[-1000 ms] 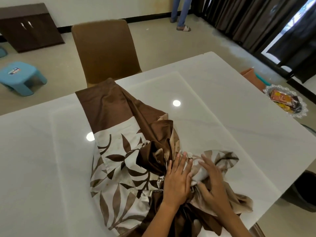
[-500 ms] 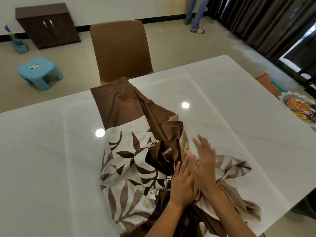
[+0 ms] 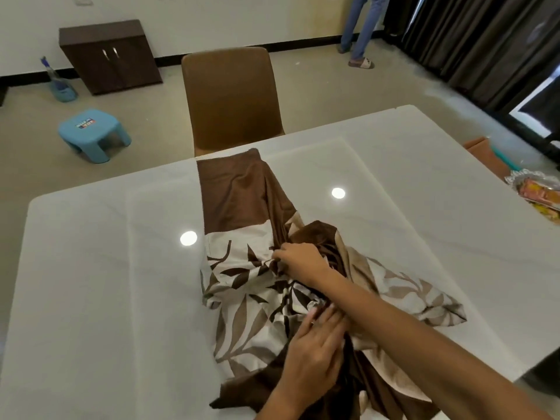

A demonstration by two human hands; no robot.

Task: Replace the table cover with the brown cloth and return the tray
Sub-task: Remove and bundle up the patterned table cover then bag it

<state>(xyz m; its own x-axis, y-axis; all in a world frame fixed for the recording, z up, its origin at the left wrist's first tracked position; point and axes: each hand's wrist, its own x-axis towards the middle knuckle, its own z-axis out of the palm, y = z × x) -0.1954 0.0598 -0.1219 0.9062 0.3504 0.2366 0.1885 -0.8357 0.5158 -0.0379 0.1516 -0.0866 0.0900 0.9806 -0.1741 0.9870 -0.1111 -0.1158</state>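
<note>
White table fills most of the head view, glossy, two ceiling-light reflections on it. Brown cloth lies on it half bunched: long axis runs roughly 12 to 6 o'clock, plain brown end pointing to 12 toward the chair, leaf-print cream section in the middle, crumpled brown end at 6 at the near table edge. One loose leaf-print flap spreads out toward 4 o'clock.

Brown chair pushed in at the far table edge, 12 o'clock. Dark cabinet against the wall at 10 o'clock, blue stool on the floor in front of it. Another person's legs at 1 o'clock by the dark curtains.

Tray, foil-edged with orange packets, sits at 3 o'clock past the table edge, partly cut off by the frame.

Right hand crosses over to the cloth's middle, grip pinching a fold at the brown/print boundary. Left hand lies nearer, at 6 o'clock, fingers fairly straight and pressing the print fabric; grip holds nothing.
</note>
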